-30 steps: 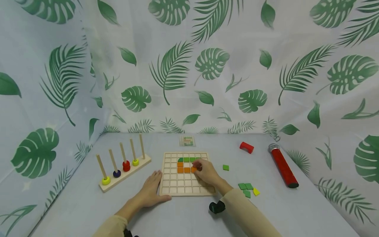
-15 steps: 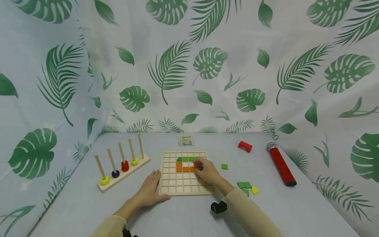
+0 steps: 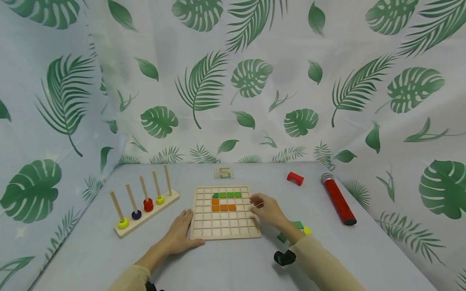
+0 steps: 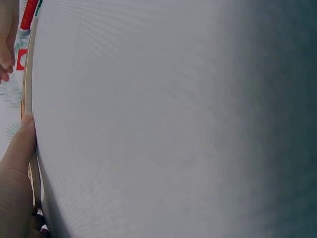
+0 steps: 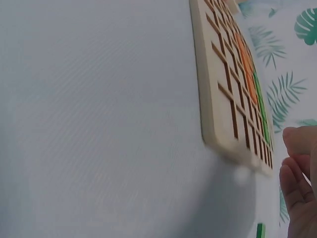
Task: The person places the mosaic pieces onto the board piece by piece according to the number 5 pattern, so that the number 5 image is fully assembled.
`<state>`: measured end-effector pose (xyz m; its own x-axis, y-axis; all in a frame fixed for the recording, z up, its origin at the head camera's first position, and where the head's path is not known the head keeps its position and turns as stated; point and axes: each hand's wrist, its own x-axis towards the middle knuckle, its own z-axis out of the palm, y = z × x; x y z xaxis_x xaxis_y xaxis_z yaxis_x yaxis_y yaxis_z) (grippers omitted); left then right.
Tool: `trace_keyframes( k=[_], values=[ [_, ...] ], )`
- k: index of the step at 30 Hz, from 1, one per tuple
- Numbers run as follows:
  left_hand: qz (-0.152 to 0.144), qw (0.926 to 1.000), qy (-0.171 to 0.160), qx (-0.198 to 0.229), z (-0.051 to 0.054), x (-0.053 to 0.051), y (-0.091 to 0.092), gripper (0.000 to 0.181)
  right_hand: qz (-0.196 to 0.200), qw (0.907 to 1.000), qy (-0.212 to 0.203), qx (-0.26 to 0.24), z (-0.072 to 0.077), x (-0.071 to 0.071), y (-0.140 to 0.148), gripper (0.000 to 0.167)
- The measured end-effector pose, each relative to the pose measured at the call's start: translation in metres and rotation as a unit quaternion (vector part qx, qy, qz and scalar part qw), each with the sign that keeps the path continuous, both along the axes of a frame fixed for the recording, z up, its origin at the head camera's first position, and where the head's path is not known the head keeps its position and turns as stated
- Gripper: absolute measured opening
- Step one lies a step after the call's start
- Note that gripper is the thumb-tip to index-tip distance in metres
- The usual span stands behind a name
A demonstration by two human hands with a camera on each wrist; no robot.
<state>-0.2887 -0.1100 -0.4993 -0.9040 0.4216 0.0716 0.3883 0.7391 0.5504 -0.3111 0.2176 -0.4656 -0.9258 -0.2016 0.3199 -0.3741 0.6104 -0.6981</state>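
A wooden grid board (image 3: 225, 231) lies flat on the table, with green tiles (image 3: 230, 195) in one row and orange tiles (image 3: 223, 207) below them. My left hand (image 3: 179, 234) rests at the board's left edge, its thumb spread along the near corner. Over the board's right edge hovers my right hand (image 3: 268, 209), fingers loosely bent. In the right wrist view its fingers (image 5: 296, 186) show no tile between them. Loose green tiles (image 3: 298, 224) and a yellow tile (image 3: 307, 230) lie right of the board, partly hidden by the right forearm.
At the left stands a peg stacker (image 3: 148, 214) with several upright rods and coloured beads. A small pattern card (image 3: 223, 173) lies behind the board. Farther right are a red arch block (image 3: 295, 178) and a red tube (image 3: 338, 199). Leaf-printed cloth encloses the back and sides.
My right hand has lifted off the orange row and shifted right to the board's edge, uncovering the row ends. The left hand stays at the board. The head view has turned slightly right.
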Motion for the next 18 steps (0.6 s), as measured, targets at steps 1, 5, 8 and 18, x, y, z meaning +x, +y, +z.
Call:
trace_keyframes(
  k=[1, 5, 8, 18],
  values=[
    [0.0, 1.0, 0.001, -0.001, 0.0, 0.0, 0.0, 0.108, -0.006, 1.0, 0.002, 0.004, -0.001, 0.001, 0.004, 0.03],
    [-0.003, 1.0, 0.003, -0.002, 0.0, 0.0, 0.0, 0.108, -0.033, 0.9994, 0.001, 0.014, -0.004, 0.008, 0.025, 0.031],
    [-0.003, 1.0, 0.004, -0.002, 0.0, 0.0, 0.0, 0.109, -0.051, 0.9986, -0.006, 0.016, -0.005, 0.014, 0.041, 0.032],
    [-0.004, 1.0, 0.006, 0.003, -0.002, 0.0, 0.0, 0.109, -0.098, 0.9946, -0.015, 0.03, -0.011, 0.052, 0.098, 0.028]
  ],
)
